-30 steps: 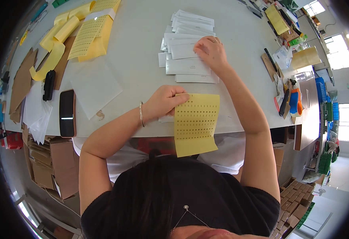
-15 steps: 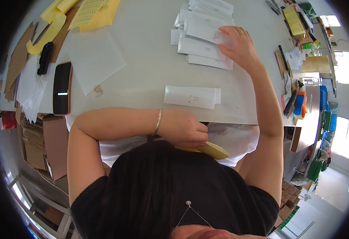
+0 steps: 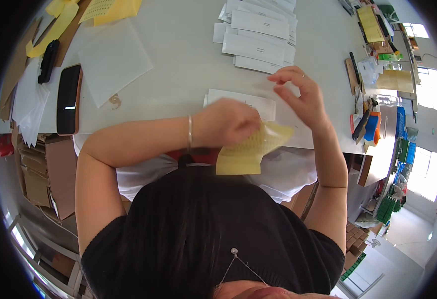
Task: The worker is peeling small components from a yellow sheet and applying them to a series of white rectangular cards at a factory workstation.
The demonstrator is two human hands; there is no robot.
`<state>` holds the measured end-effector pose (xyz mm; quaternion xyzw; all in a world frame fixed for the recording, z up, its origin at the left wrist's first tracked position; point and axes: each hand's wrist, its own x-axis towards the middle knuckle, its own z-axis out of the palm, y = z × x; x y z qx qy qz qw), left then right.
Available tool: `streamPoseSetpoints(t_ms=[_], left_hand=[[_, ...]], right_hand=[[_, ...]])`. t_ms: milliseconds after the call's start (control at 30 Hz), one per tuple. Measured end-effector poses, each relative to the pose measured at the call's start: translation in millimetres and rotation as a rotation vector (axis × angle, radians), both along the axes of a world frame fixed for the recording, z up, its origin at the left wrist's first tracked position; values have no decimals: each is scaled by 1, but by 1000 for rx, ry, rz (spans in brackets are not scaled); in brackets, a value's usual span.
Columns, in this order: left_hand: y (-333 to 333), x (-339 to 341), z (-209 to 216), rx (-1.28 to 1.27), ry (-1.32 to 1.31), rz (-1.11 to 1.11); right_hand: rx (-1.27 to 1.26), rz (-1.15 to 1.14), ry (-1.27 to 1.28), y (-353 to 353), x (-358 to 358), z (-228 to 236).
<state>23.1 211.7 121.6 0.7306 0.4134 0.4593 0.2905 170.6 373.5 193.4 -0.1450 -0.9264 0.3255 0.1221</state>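
My left hand [image 3: 226, 122] is closed on a yellow sheet of small stickers [image 3: 243, 154], which bends and hangs over the table's near edge. Behind that hand lies a white packet [image 3: 258, 102], partly covered by it. My right hand [image 3: 300, 97] is held above the table with fingers apart and curved; nothing shows between thumb and fingers. Just beyond it is a pile of overlapping white packets [image 3: 256, 45], each with small printed marks.
To the left lie a phone [image 3: 69, 99], a black stapler-like object [image 3: 48, 61], a translucent sheet [image 3: 116, 62] and more yellow sticker sheets [image 3: 110, 11]. Cardboard boxes [image 3: 61, 169] stand below the left edge. At right are an orange and blue tape roll [image 3: 373, 128] and cluttered shelves.
My right hand has left the packet pile and come nearer, toward the single packet. My left hand has risen over the table edge, bringing the yellow sticker sheet up with it.
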Motion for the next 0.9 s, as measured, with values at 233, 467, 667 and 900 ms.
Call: streamPoseSetpoints(t_ms=[233,467,667,900], left_hand=[[11,-17,22,-592,-421,236],[14,-22,26,-716,-525,207],[17,-30,25,-799,-673,274],[17,-26,22,-681,-538,129]], right_hand=[[216,140,57,-10,-4,6],[558,173,178,-18,-8,-1],[41,-63,165,22,-34,-3],[261,-166,-31,50,-62,-41]])
